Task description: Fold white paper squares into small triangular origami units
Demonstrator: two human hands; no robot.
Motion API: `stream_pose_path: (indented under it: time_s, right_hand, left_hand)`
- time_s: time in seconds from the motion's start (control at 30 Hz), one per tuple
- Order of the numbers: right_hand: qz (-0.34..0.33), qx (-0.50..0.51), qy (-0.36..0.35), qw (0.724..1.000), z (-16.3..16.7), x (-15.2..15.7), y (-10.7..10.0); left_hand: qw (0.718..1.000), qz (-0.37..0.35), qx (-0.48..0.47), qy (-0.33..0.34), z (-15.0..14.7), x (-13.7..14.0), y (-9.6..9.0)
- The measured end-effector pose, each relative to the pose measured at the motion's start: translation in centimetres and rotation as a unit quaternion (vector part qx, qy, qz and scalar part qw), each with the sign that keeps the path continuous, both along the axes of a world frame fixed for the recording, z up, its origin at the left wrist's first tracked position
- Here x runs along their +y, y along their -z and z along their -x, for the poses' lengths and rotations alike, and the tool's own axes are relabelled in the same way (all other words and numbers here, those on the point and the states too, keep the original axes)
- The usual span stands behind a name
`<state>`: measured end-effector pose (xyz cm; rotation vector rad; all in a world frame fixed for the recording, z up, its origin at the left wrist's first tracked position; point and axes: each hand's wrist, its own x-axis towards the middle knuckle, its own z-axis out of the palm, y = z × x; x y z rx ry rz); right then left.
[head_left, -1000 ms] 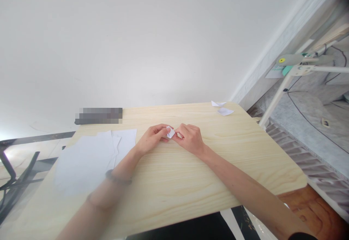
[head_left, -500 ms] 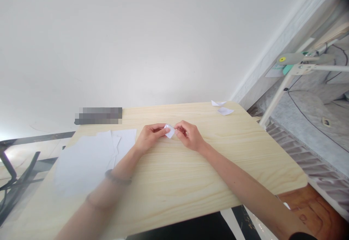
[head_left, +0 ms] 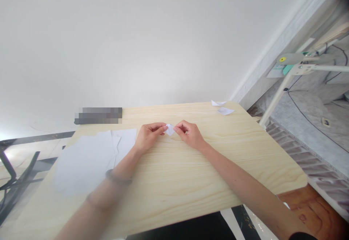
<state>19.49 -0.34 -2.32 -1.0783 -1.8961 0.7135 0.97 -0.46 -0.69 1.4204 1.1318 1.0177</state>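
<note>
Holding a small folded paper (head_left: 170,129) between the two hands, I see thin white stock with straight creases, flat facets and a point aimed back toward the body. Below the hands, the desk (head_left: 174,185) is pale, wood-grained and round-cornered. Left of the left hand (head_left: 147,137), overlapping white paper sheets (head_left: 84,160) lie flat, a few edges zigzagging; beyond the right hand (head_left: 191,135) and farther right rest two folded paper pieces (head_left: 225,111) with sharp corners. The small one sits just right of the left fingertips and just left of the right ones. I have the left thumb and fingers pinching its left side, the right thumb and index finger pinching its right corner. Both forearms slant inward to meet there, right fingers curled, a dark bracelet (head_left: 118,178) around the left forearm.
</note>
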Motion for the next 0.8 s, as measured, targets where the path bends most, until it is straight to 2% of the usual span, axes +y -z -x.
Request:
stream_pose_path:
  time_s: [0.2, 0.33, 0.53, 0.8]
  right_hand:
    - [0.01, 0.001, -0.014, 1.0, -0.03, -0.04, -0.12]
    - [-0.009, -0.022, -0.036, 0.999, 0.04, 0.0, -0.24]
    - [-0.042, -0.038, -0.041, 0.998, 0.29, -0.06, -0.53]
    - [0.016, 0.009, -0.022, 1.0, 0.32, 0.01, -0.33]
  left_hand:
    - [0.998, -0.027, 0.047, 0.016, 0.23, 0.01, -0.22]
    - [0.996, -0.041, 0.059, 0.058, 0.37, -0.08, -0.3]
    - [0.992, -0.049, 0.089, 0.075, 0.05, -0.35, -0.53]
    - [0.994, -0.038, 0.033, 0.094, -0.46, -0.41, -0.17]
